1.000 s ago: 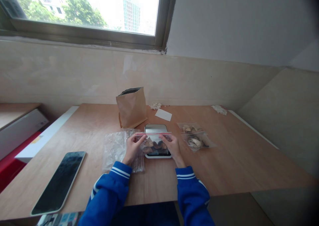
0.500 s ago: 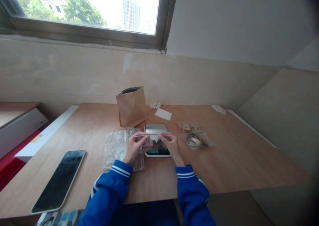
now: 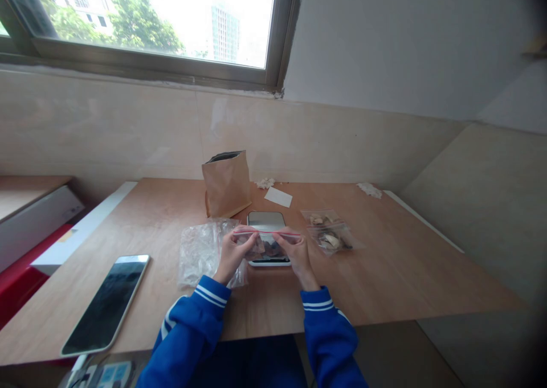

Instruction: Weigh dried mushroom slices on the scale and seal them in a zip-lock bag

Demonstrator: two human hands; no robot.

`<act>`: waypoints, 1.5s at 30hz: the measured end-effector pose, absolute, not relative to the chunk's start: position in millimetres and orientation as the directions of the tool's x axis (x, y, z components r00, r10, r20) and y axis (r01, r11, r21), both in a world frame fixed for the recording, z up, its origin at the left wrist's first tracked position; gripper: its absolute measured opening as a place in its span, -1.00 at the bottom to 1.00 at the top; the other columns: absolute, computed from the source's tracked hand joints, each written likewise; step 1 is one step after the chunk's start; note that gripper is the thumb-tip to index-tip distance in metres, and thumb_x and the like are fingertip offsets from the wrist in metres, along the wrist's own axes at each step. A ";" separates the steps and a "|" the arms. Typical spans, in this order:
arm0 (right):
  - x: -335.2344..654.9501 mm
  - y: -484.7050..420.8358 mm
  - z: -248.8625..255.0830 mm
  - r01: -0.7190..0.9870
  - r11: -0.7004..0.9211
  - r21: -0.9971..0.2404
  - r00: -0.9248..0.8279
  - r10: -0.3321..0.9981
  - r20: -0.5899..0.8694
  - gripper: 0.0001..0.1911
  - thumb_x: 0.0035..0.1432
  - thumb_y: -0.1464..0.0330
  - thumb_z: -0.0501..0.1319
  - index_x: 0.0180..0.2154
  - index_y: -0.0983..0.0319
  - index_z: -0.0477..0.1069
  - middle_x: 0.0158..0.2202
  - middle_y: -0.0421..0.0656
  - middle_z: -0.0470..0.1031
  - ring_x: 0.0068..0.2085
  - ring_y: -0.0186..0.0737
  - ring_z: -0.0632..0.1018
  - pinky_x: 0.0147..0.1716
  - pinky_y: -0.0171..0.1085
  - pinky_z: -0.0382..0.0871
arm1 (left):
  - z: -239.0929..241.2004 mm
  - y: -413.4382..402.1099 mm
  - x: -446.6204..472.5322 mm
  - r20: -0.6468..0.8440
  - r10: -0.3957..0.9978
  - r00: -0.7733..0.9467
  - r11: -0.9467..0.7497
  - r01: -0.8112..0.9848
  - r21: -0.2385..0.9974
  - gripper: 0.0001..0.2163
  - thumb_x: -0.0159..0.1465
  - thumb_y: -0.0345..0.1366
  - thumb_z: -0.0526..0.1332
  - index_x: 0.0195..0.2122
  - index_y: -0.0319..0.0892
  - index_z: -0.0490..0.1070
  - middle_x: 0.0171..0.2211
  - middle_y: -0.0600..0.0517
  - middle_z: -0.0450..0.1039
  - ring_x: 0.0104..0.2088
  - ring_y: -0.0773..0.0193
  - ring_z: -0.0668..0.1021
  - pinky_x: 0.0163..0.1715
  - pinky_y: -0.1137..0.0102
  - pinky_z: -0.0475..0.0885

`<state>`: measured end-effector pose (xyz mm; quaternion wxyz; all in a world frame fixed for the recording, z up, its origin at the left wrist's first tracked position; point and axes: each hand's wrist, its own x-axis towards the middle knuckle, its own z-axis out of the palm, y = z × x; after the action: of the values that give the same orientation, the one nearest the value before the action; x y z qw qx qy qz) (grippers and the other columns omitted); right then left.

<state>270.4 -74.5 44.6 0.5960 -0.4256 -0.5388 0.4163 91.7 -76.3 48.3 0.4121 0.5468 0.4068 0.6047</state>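
Note:
My left hand [image 3: 231,255] and my right hand [image 3: 296,254] both pinch the red-striped top edge of a clear zip bag [image 3: 265,244] holding dark dried pieces. The bag hangs just above a small flat scale [image 3: 265,221] with a shiny plate. Both sleeves are blue with white cuffs. A brown paper bag [image 3: 226,184] stands open behind the scale.
A pile of empty clear bags [image 3: 200,251] lies left of my hands. A filled zip bag [image 3: 327,234] lies to the right. A phone [image 3: 106,302] lies face up at the near left. A white card [image 3: 278,196] and crumbs sit near the wall.
My hands have stayed on the bag's top edge and drawn slightly closer together. The camera has tipped a little, shifting the whole view.

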 end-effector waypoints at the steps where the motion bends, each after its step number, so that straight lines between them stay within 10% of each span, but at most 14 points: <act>1: 271.5 -75.9 47.6 -0.026 0.299 -0.954 0.063 0.953 0.297 -0.79 0.01 0.21 0.40 -0.42 0.23 0.58 -0.43 -0.17 0.60 -0.38 -0.20 0.58 -0.36 -0.28 0.46 | 50.7 -77.8 91.8 0.327 0.944 -0.044 -0.330 -0.064 0.942 -0.79 0.16 -0.17 0.36 -0.36 -0.24 0.55 -0.39 -0.02 0.57 -0.35 0.25 0.59 -0.33 0.43 0.47; 19: 250.7 -95.3 77.8 0.021 0.394 -0.919 0.017 0.919 0.395 -0.77 0.07 0.23 0.36 -0.51 0.22 0.53 -0.51 -0.22 0.51 -0.42 -0.28 0.50 -0.35 -0.32 0.35 | 78.2 -94.9 99.7 0.502 0.865 -0.020 -0.501 0.043 0.865 -0.86 0.20 -0.22 0.33 -0.40 -0.18 0.54 -0.40 -0.01 0.54 -0.33 0.25 0.55 -0.30 0.40 0.42; 45: 261.0 -93.2 76.8 0.120 0.357 -0.926 0.128 0.920 0.371 -0.58 0.17 0.03 0.25 -0.49 0.20 0.59 -0.47 -0.09 0.63 -0.37 -0.09 0.61 -0.27 -0.19 0.46 | 70.8 -85.0 86.2 0.389 0.920 -0.045 -0.389 0.015 0.921 -0.78 0.22 -0.12 0.30 -0.34 -0.17 0.59 -0.36 0.00 0.58 -0.30 0.22 0.57 -0.27 0.40 0.42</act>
<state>261.0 -93.2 76.8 0.5958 -0.4571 -0.5688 0.3354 86.2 -85.0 70.8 0.3777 0.5787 0.4038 0.5995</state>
